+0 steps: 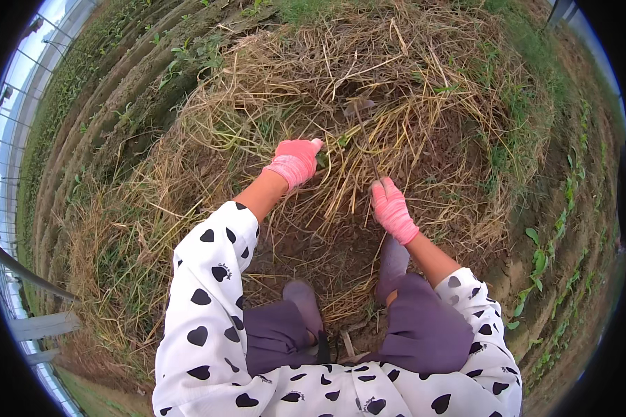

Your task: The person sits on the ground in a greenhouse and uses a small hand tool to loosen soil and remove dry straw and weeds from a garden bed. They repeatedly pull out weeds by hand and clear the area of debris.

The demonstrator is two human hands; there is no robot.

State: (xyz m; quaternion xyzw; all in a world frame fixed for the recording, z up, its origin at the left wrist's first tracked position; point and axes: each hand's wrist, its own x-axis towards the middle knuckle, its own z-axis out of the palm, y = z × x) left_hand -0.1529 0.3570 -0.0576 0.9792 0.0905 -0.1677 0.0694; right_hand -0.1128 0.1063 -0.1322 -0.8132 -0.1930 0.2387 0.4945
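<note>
My left hand point(296, 162), in a pink knit glove, is closed low over the straw. A leafy green weed point(322, 159) shows at its fingers; the grip itself is partly hidden. My right hand point(393, 209), gloved alike, is shut on the near end of a small hand hoe point(366, 136). The hoe's thin shaft points away from me, and its blade point(358, 108) lies against the soil and straw. Dry yellow straw point(344, 190) spreads between both hands over brown soil point(334, 245).
My two boots point(302, 305) stand on the soil, knees bent. A mound of dry grass point(365, 57) rises ahead. Crop rows point(109, 109) run at left, and leafy seedlings point(540, 260) grow at right. A pale board point(47, 326) and a dark pole point(26, 268) are at lower left.
</note>
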